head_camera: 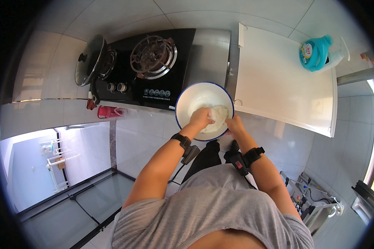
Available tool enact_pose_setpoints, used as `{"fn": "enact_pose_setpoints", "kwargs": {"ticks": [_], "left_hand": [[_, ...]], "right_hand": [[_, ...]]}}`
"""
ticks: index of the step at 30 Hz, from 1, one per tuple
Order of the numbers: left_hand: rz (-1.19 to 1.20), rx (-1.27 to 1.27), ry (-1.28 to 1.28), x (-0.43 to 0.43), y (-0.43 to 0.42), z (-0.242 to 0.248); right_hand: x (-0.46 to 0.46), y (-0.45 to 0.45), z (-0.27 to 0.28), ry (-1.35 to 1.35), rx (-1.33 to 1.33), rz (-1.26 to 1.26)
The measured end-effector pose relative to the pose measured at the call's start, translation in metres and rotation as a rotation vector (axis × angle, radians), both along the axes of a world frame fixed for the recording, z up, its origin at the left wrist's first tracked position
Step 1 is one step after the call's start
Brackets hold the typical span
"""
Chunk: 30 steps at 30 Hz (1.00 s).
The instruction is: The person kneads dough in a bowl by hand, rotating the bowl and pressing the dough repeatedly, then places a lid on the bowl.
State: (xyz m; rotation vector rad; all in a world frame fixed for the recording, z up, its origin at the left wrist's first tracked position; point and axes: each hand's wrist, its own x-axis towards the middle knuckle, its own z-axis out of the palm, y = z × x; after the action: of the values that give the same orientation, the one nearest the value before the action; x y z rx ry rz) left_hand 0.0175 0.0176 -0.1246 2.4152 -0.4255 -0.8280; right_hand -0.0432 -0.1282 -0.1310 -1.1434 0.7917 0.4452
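A white enamel bowl [187, 96] with a blue rim sits before me, between the stove and the white counter. A pale mass of dough [218, 116] lies in its right half, rough on the surface. Inside the bowl, my left hand [201, 118] has its fingers curled against the dough's left side; the fingertips are partly hidden. My right hand [235, 126] grips the bowl's rim at the lower right, thumb over the edge and the other fingers mostly hidden underneath. Both wrists carry black straps with small devices.
A black gas stove [149, 84] stands at the left, with a burner grate [152, 53] and a glass-lidded pan [90, 62]. The white counter [280, 84] holds a turquoise detergent bottle [313, 54] and a spray bottle [335, 59]. A folded metal ladder [318, 205] is at lower right.
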Motion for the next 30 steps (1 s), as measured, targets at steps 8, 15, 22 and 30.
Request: {"fn": "enact_pose_setpoints", "kwargs": {"ticks": [8,15,22,30], "left_hand": [[-0.070,0.310,-0.071,0.023,-0.011,-0.017],[-0.151,0.340,0.050,0.049,-0.001,-0.032],[-0.290,0.047,-0.034,0.059,-0.015,-0.026],[-0.617,0.186,0.141,0.048,-0.058,-0.014]], "right_hand": [[-0.007,0.000,-0.028,-0.017,-0.018,0.046],[-0.003,-0.003,-0.011,-0.019,0.035,0.031],[-0.002,-0.003,-0.008,0.039,-0.004,0.012],[-0.005,-0.004,-0.019,-0.052,-0.011,-0.058]]}}
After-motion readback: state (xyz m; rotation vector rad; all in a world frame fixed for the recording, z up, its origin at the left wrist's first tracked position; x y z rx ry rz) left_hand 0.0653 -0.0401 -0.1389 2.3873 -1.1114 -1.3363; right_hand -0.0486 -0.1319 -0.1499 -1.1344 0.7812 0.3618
